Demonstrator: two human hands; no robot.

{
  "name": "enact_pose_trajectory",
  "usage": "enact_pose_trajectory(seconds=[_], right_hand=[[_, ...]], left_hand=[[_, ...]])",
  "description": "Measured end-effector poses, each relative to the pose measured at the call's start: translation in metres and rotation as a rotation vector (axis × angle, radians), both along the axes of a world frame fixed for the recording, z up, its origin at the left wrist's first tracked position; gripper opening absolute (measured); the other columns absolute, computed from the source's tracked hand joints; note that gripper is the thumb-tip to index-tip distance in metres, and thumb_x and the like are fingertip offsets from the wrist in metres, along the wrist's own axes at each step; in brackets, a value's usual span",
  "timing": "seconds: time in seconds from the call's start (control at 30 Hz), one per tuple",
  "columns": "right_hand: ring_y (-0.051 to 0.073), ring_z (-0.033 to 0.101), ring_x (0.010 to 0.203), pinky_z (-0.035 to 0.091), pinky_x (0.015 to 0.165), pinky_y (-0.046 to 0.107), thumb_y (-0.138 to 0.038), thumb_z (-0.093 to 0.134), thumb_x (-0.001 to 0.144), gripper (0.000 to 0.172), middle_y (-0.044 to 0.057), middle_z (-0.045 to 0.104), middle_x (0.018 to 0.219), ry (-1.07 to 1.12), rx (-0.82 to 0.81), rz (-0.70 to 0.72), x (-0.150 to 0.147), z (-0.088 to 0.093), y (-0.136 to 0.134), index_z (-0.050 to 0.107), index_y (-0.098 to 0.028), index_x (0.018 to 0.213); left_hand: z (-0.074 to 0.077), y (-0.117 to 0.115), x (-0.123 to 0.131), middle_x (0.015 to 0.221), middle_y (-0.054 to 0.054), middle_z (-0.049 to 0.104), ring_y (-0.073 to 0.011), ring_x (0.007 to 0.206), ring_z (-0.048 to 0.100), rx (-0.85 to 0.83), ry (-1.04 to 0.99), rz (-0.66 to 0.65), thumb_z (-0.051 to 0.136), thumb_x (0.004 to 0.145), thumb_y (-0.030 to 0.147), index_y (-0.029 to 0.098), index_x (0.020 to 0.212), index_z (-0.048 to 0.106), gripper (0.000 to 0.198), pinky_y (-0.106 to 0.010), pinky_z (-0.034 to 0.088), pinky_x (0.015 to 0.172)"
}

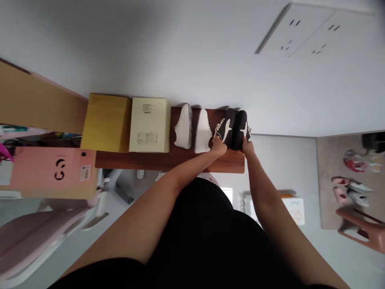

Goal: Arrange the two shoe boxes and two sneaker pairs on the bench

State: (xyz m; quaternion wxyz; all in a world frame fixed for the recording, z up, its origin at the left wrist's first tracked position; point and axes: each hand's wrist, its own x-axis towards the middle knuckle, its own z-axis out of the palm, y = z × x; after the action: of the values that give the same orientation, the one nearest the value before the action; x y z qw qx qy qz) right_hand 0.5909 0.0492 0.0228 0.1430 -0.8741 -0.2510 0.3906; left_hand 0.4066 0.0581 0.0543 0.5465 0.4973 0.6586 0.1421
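The left hand [219, 146] and right hand [248, 146] reach to the near ends of a pair of black sneakers with white stripes, which stand side by side on a wooden shelf [168, 162]. The left hand's fingers [217, 140] sit close together, clamped on the left shoe [226, 127] by its white laces; the right hand's fingers [245, 140] close on the right shoe [241, 130] (the fingertips are partly hidden, so how far they wrap is unclear). Matching grips at the same end keep a pair even and toes aligned. At 9 o'clock stand white sneakers [183, 126], then a cream box [149, 125] and a yellow box [106, 122]. A wall socket panel [296, 30] sits at 1 o'clock; pink shoes [339, 180] lie on a mat [331, 208] at 3 o'clock.
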Motion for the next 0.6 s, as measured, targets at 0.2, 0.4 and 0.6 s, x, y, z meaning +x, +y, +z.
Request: enact_pose_trajectory(seconds=[0.2,0.4,0.6], right_hand=[[0.029,0.063,0.118,0.052,0.101,0.040,-0.041,0.051,0.097,0.050,0.023,0.064,0.125,-0.253,0.223,0.000,-0.025,0.011,-0.030,0.056,-0.007,0.133],[0.028,0.055,0.130,0.046,0.110,0.044,-0.036,0.039,0.097,0.045,0.022,0.058,0.134,-0.338,0.465,0.113,-0.086,0.026,-0.092,0.053,-0.012,0.132],[0.023,0.071,0.095,0.056,0.091,0.037,-0.033,0.054,0.093,0.023,0.007,0.074,0.108,0.106,0.096,0.906,-0.165,0.040,-0.108,0.068,-0.024,0.109]], left_hand=[[0.035,-0.031,-0.067,0.113,-0.011,0.074,-0.0222,0.098,0.074,-0.223,-0.246,-0.235,0.055,0.091,0.023,0.016,0.118,0.063,0.029,-0.033,0.057,0.089],[0.048,-0.062,-0.218,0.130,-0.014,0.070,-0.0241,0.123,0.065,0.024,0.305,-0.335,0.048,0.093,0.018,0.017,0.120,0.066,0.032,-0.034,0.047,0.108],[0.043,-0.109,-0.318,0.127,-0.017,0.071,-0.0267,0.122,0.066,-0.088,0.609,-0.339,0.048,0.094,0.018,0.016,0.120,0.067,0.033,-0.035,0.048,0.105]])
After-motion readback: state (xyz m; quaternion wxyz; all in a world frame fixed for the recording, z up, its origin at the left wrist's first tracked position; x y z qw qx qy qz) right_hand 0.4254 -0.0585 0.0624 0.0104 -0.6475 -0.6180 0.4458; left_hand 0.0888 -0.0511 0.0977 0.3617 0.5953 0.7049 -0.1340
